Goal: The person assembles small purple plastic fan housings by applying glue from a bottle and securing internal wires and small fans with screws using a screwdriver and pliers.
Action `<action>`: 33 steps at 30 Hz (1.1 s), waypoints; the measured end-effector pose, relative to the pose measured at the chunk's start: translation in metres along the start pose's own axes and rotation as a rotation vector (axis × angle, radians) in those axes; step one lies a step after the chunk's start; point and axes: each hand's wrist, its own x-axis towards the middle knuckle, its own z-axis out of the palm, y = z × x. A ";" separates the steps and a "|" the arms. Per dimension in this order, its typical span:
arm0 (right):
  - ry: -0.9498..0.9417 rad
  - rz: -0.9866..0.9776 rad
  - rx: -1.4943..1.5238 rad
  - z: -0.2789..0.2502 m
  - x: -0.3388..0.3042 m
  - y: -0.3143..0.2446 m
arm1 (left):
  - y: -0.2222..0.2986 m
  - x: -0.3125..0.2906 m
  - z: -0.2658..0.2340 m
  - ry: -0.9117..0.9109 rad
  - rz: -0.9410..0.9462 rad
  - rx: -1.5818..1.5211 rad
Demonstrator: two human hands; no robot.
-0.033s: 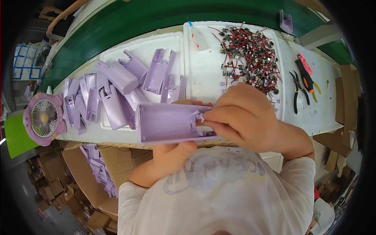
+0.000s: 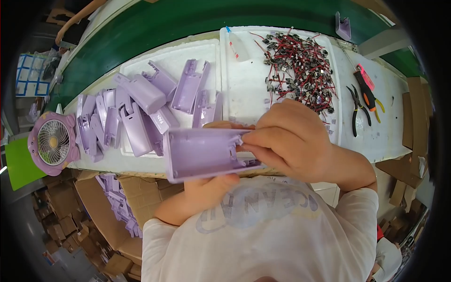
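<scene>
A light purple plastic housing half (image 2: 199, 152) is held up in front of my chest, its hollow side showing. My left hand (image 2: 209, 188) grips it from below, thumb along the near edge and fingers behind the far side. Over the housing's right end, my right hand (image 2: 296, 141) has thumb and forefinger pinched together. At those fingertips a small pale purple plastic piece (image 2: 238, 139) shows against the inner ribs; its exact shape is partly hidden.
Several purple housing halves (image 2: 141, 94) lie piled on the left foam tray. The right tray holds a heap of red-and-black wired parts (image 2: 303, 66) and a small bottle (image 2: 238, 44). Pliers (image 2: 359, 110) and a screwdriver (image 2: 366, 89) lie right; a fan (image 2: 51, 142) stands left.
The housing's left end has dropped slightly toward me, and my left hand has shifted with it. My right hand stays almost in place at the right end.
</scene>
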 end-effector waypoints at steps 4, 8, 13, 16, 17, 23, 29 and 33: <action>0.032 0.004 -0.014 0.002 0.004 -0.003 | 0.003 0.003 -0.005 -0.064 0.176 0.292; 0.054 0.009 -0.014 0.004 0.004 -0.003 | 0.006 0.008 -0.003 -0.131 0.326 0.563; 0.079 0.060 0.052 0.005 0.001 -0.004 | -0.003 0.008 -0.002 -0.117 0.373 0.498; 0.048 0.152 0.084 0.002 -0.001 -0.002 | 0.001 0.009 0.000 -0.109 0.362 0.594; 0.050 0.159 0.077 0.001 -0.003 -0.003 | 0.003 0.009 0.001 -0.108 0.335 0.683; -0.009 0.517 0.254 -0.011 -0.020 -0.001 | 0.006 0.006 0.016 -0.049 -0.212 0.358; -0.207 0.938 0.554 -0.029 -0.029 0.006 | -0.001 0.013 0.021 0.022 -0.311 0.036; -0.151 0.499 -0.168 -0.033 -0.021 0.038 | 0.001 0.014 0.011 0.115 -0.446 -0.070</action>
